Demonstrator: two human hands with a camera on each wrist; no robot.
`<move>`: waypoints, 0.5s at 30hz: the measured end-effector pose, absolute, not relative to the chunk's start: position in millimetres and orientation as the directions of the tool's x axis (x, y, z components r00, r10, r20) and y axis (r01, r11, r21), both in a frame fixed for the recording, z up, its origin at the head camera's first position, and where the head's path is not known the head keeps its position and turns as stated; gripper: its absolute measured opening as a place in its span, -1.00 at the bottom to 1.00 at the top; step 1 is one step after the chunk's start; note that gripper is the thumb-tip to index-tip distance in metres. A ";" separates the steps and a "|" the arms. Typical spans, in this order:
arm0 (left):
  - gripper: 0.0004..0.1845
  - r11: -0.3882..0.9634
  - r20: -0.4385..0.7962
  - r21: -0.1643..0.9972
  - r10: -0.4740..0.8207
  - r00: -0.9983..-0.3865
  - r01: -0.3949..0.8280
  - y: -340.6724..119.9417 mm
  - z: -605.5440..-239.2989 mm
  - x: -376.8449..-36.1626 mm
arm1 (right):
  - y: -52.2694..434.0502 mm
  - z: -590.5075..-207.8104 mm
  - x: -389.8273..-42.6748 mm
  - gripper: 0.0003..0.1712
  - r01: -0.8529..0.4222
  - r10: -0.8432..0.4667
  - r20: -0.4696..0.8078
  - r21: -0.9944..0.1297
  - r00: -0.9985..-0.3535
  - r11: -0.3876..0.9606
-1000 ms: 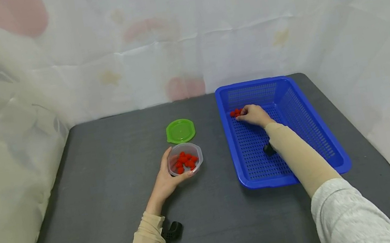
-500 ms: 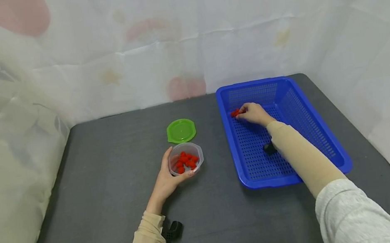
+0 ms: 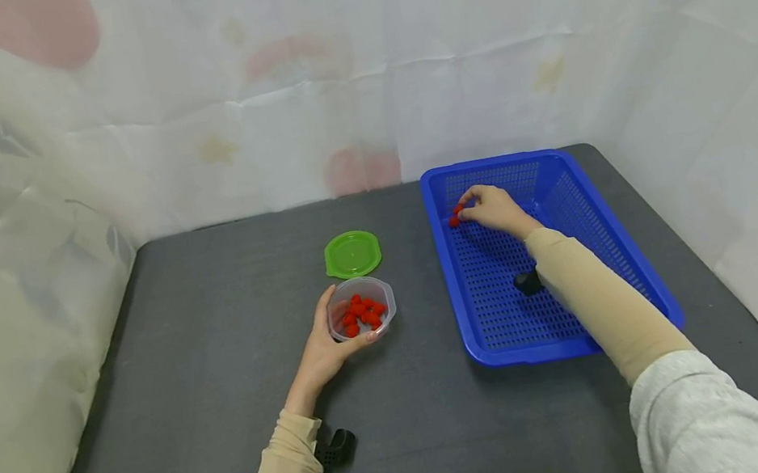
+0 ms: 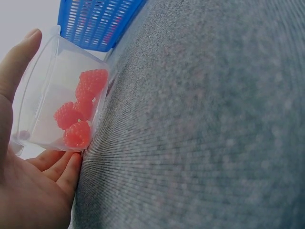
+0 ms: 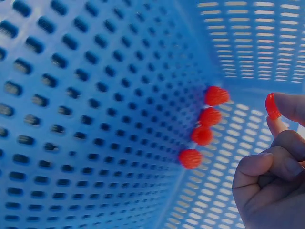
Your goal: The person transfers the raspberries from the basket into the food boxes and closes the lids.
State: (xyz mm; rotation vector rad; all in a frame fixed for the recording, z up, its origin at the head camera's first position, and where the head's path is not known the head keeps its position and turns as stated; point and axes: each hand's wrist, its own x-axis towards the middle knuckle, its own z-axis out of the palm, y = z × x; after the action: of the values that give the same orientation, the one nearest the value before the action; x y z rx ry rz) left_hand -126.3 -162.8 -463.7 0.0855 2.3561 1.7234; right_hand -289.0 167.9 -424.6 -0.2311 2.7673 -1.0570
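My left hand (image 3: 321, 353) grips a clear plastic container (image 3: 390, 297) on the table, thumb on the near side and fingers around the left. Several raspberries (image 4: 91, 85) lie inside it. Over the left part of a blue basket (image 3: 452, 291), my right hand (image 3: 496, 211) pinches a raspberry (image 5: 272, 106) between thumb and a fingertip, the other fingers curled. Several more raspberries (image 5: 202, 135) rest in a row on the basket's floor along its side wall, apart from the hand. Behind the container a green lid (image 3: 352, 254) lies flat.
A dark grey cloth-covered table (image 3: 206, 360) carries everything. Patterned white curtains (image 3: 262, 139) hang along the back and both sides. The basket's raised rim stands between the right hand and the container.
My right hand has lifted slightly and shifted away from the loose raspberries, now with one raspberry pinched. The left hand and the container have stayed in place.
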 end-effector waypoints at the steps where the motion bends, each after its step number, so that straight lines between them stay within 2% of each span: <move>1: 0.09 0.314 -0.144 0.946 0.174 -0.974 -0.084 -162.5 -462.7 -125.8 | 167.2 -422.3 -289.2 -0.61 -0.086 -0.205 -0.098 -0.675 -0.974 0.733; 15: 0.09 0.308 -0.146 0.948 0.177 -0.973 -0.086 -163.1 -461.3 -124.6 | 144.8 -377.4 -277.4 -0.64 -0.152 -0.267 -0.042 -0.733 -0.963 0.663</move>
State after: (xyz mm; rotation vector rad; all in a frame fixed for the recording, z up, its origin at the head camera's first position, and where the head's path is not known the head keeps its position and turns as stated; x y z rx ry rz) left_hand -124.6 -163.1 -461.3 0.0840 2.3512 1.7248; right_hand -277.4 144.8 -377.4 -0.3466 2.7298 -1.1838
